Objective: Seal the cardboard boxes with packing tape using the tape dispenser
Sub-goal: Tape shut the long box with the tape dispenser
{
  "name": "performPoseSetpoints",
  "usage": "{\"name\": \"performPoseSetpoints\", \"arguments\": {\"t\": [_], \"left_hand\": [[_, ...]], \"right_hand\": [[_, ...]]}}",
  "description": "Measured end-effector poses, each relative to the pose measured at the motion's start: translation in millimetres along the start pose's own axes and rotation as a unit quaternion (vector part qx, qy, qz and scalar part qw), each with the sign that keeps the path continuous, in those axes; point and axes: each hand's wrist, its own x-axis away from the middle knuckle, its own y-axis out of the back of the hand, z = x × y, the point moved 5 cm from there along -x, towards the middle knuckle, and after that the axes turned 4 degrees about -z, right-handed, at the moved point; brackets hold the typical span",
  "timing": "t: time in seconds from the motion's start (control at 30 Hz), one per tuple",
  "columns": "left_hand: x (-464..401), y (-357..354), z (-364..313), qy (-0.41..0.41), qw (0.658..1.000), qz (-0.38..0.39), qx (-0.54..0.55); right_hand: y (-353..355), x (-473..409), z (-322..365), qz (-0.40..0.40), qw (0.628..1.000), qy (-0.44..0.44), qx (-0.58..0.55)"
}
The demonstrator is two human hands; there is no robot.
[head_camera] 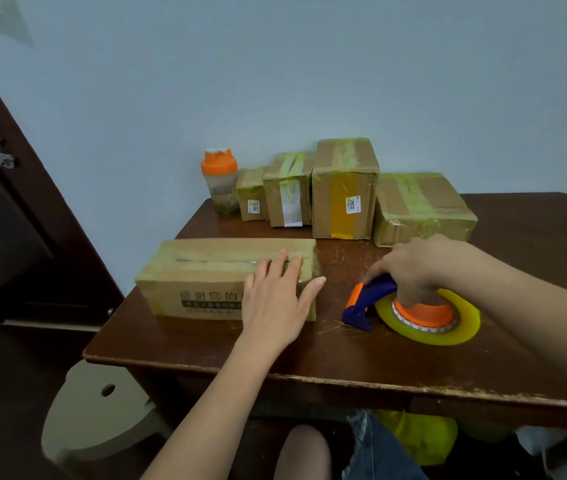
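Note:
A long cardboard box [206, 271] with printed characters on its front lies at the table's front left, a strip of tape along its top seam. My left hand [277, 296] rests on its right end with fingers straight on top and the thumb past the corner. To the right, a blue and orange tape dispenser [375, 299] carrying a yellowish tape roll [462, 327] lies flat on the table. My right hand [413, 268] grips the dispenser from above, fingers curled round its hub.
Several taped cardboard boxes [344, 188] stand in a row along the far edge of the dark wooden table [309, 355], against the wall. A shaker bottle [220, 181] with an orange lid stands left of them. A dark door [15, 202] is at the left.

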Motion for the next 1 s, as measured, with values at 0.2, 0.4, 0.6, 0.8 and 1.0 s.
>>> {"name": "performPoseSetpoints", "arguments": {"t": [0.2,0.4,0.6,0.8,1.0], "left_hand": [[13,24,-2,0.011,0.999,-0.022,0.042],[1,65,73,0.099,0.978,-0.171,0.064],[-13,48,149,0.171,0.983,0.016,-0.059],[-14,40,149,0.18,0.974,0.087,-0.102],[-15,38,151,0.182,0.973,0.083,-0.114]], "right_hand": [[6,8,-2,-0.118,0.991,0.024,-0.064],[11,-22,35,-0.267,0.777,-0.009,-0.57],[-31,-69,70,-0.074,0.528,-0.179,-0.827],[-33,-85,71,-0.127,0.514,-0.183,-0.828],[-32,-85,65,-0.222,0.546,-0.171,-0.789]]}}
